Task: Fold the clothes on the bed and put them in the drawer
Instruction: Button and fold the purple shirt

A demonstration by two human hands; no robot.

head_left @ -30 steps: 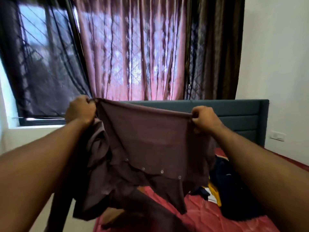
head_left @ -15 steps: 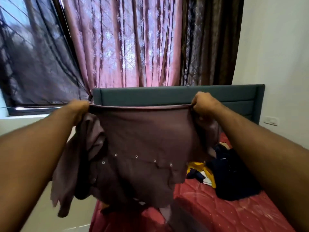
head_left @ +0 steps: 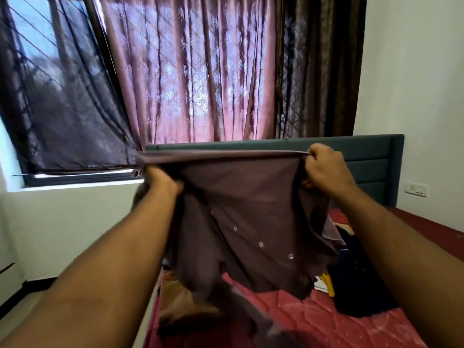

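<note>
The brown shirt [head_left: 241, 212] hangs in the air above the bed [head_left: 326, 320], limp and light. The left hand [head_left: 163, 182] and right hand [head_left: 324, 169] each grip its taut top edge; better held at the shoulders.

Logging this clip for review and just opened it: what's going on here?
A person is holding a brown buttoned shirt up in the air over a bed with a red cover. The left hand and right hand each grip one end of its top edge, pulled taut between them, while the rest hangs loose. It is not yet folded. A dark pile of clothes lies on the bed to the right. No drawer is in view.
</note>
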